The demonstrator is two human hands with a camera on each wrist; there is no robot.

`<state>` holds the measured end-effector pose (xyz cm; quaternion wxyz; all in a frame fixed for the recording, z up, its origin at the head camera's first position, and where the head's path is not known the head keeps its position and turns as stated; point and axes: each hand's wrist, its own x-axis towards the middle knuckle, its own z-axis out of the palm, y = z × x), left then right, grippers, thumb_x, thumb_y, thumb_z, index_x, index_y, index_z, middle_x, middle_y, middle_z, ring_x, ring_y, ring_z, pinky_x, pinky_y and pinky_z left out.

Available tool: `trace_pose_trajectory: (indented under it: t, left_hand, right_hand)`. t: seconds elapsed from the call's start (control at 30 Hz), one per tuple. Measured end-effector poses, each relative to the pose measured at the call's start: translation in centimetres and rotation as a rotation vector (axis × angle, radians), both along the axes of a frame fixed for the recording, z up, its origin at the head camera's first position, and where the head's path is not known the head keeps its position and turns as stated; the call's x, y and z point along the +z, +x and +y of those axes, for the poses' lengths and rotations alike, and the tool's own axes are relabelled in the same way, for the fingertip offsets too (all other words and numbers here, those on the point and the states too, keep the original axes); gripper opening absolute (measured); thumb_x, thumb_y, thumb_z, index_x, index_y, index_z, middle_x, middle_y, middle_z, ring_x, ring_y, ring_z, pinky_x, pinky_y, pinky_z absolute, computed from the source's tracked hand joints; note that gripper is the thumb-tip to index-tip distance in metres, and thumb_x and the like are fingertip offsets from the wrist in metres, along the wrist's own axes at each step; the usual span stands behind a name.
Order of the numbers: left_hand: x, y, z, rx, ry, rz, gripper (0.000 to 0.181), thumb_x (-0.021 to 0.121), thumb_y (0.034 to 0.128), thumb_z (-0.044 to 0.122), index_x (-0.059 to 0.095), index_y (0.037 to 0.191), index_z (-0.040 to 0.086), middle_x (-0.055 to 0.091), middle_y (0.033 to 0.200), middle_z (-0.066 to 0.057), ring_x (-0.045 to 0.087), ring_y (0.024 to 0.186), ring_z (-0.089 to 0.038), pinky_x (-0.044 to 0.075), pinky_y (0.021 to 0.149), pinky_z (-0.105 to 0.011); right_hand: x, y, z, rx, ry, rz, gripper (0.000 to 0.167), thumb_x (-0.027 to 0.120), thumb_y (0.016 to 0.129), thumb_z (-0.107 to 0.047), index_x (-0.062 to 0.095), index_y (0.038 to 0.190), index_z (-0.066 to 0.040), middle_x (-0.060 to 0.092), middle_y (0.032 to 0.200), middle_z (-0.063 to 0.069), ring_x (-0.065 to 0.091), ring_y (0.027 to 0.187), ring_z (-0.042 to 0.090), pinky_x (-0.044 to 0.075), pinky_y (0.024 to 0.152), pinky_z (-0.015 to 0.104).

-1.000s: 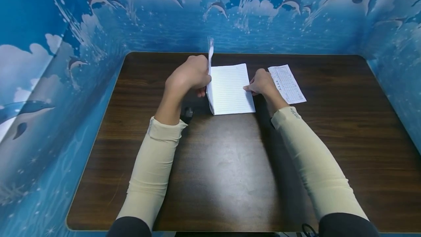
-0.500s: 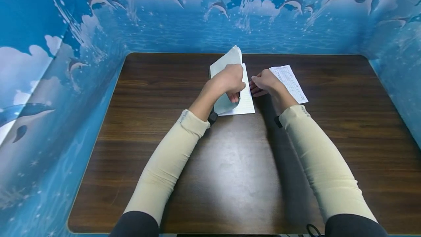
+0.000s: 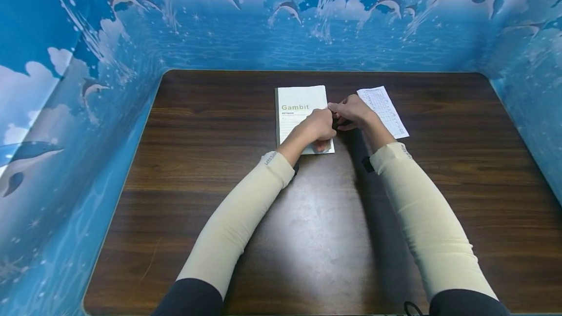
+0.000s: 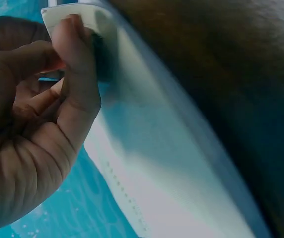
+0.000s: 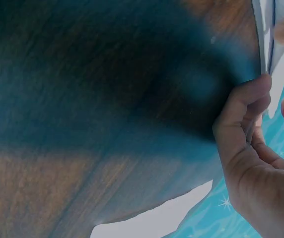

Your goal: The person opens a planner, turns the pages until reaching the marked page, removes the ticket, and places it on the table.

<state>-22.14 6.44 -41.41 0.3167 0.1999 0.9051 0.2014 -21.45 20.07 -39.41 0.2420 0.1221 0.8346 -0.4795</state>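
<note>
A notebook [image 3: 294,99] with a pale cover lettered "Gambit" and a dark spine strip lies closed on the table. My left hand [image 3: 317,128] reaches across it and pinches the cover's right edge. In the left wrist view its thumb [image 4: 75,47] lies against the cover [image 4: 157,163] near a corner, with the other fingers curled. At the same right edge my right hand [image 3: 351,111] holds the notebook, close to the left hand. The right wrist view has its fingertips [image 5: 261,84] at the page edges [image 5: 264,39]; how firmly they grip is hard to see.
A printed sheet [image 3: 384,111] with a table of small text lies just right of the right hand. The dark wooden table [image 3: 175,199] has rounded corners. Blue dolphin-patterned sheeting [image 3: 246,38] stands around its back and sides.
The notebook was open at a lined page with its cover raised. My left hand has swung the cover over to the right and down. The right hand stays by the right edge.
</note>
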Motion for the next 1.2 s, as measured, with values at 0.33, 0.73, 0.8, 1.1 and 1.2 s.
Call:
trace_pose_trajectory:
  t: [0.33,0.73,0.8,1.1,1.2]
  left_hand:
    - [-3.2,-0.3,0.2,0.035,-0.086,0.111,0.028,0.07,0.0991,0.039,0.07,0.087,0.014,0.074,0.094,-0.007,0.071,0.071,-0.022,0.057,0.058,-0.037]
    - [-2.7,0.9,0.2,0.04,-0.007,0.183,0.03,0.065,0.1033,0.037,0.072,0.118,0.012,0.075,0.11,-0.006,0.067,0.09,-0.022,0.055,0.073,-0.038]
    - [-2.9,1.1,-0.4,0.03,0.056,0.187,0.026,0.064,0.1043,0.036,0.072,0.101,0.011,0.071,0.087,-0.003,0.062,0.076,-0.018,0.049,0.066,-0.033]
    - [1.9,5.0,-7.4,0.105,0.13,0.301,0.029,0.057,0.1121,0.035,0.066,0.101,0.01,0.066,0.086,-0.004,0.06,0.075,-0.019,0.052,0.073,-0.035]
    - [3.0,6.1,-9.5,0.125,0.106,0.417,0.036,0.057,0.1121,0.042,0.067,0.13,0.012,0.074,0.119,-0.009,0.07,0.104,-0.027,0.059,0.091,-0.045]
  right_hand:
    - [-0.3,0.5,-0.6,0.107,0.109,0.05,0.035,0.059,0.108,-0.036,0.061,0.111,-0.001,0.052,0.094,0.004,0.054,0.074,0.011,0.062,0.062,0.022]
    - [-0.6,0.8,0.0,0.121,0.141,0.112,0.036,0.058,0.109,-0.032,0.057,0.12,0.002,0.053,0.105,0.01,0.055,0.079,0.013,0.063,0.062,0.022]
    - [-0.9,0.9,0.1,0.122,0.174,0.123,0.039,0.058,0.109,-0.032,0.056,0.125,0.003,0.053,0.106,0.011,0.056,0.079,0.014,0.063,0.063,0.023]
    - [-1.3,2.5,-0.1,0.189,0.273,0.173,0.059,0.05,0.113,-0.04,0.046,0.154,0.002,0.055,0.148,0.028,0.066,0.114,0.035,0.063,0.097,0.047]
    - [-0.7,3.6,0.6,0.227,0.297,0.228,0.064,0.048,0.114,-0.043,0.041,0.161,-0.001,0.046,0.163,0.027,0.055,0.14,0.045,0.048,0.116,0.061]
